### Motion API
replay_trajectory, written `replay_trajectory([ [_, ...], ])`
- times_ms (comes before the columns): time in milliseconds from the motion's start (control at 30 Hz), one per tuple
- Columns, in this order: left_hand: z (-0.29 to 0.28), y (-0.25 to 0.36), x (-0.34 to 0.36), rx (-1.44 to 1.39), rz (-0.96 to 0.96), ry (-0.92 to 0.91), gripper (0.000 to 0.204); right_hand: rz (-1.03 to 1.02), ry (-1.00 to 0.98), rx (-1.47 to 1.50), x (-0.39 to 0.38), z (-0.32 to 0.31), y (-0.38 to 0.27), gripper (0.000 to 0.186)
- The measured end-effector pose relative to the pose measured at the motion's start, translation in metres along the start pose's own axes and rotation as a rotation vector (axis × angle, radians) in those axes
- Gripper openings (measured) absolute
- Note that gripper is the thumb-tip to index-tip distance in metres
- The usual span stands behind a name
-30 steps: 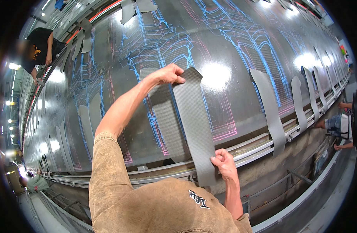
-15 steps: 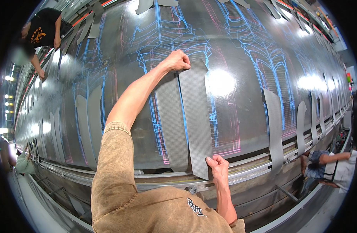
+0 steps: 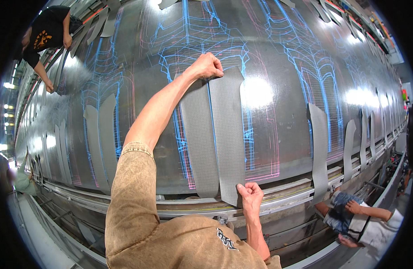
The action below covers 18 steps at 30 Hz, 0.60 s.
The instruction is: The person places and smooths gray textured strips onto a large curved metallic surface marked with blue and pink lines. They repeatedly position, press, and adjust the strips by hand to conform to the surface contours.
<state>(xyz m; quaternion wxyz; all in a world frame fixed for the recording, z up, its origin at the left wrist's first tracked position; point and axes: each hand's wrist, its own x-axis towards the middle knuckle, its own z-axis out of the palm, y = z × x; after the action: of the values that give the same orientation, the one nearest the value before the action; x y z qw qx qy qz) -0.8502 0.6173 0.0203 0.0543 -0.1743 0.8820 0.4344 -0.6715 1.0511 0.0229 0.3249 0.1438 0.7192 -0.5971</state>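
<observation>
A long grey checked fabric strip (image 3: 231, 134) lies lengthwise over the blue lines on the dark table (image 3: 289, 148). Its far end is pinched by my left hand (image 3: 207, 67), arm stretched out. At the near end, hanging over the table's front rail, my right hand (image 3: 251, 196) grips the strip's right corner between thumb and fingers. Just left of it lies a second grey strip (image 3: 198, 143), partly under my left forearm at its far end. A thin blue line shows in the narrow gap between the two.
More grey strips (image 3: 319, 148) lie along the front edge on both sides. Metal rails (image 3: 278, 201) run along that edge. A person in a black shirt (image 3: 47, 36) handles strips at far left; another person in a white top (image 3: 372, 224) stands at right.
The strip in my hands has shifted slightly right at its far end, along with my left hand. The person at right has come closer along the rail.
</observation>
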Motion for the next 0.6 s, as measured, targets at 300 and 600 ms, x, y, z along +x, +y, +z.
replay_trajectory([
  [300,-0.0026,-0.0058,0.0062,0.032,-0.038,-0.026,0.016,-0.061,0.073,-0.057,-0.0021,0.0063,0.0013,0.025],
  [600,-0.0041,-0.0068,0.0022,-0.029,0.005,-0.011,0.017,-0.059,0.114,-0.088,-0.0012,0.0058,0.0034,0.026],
])
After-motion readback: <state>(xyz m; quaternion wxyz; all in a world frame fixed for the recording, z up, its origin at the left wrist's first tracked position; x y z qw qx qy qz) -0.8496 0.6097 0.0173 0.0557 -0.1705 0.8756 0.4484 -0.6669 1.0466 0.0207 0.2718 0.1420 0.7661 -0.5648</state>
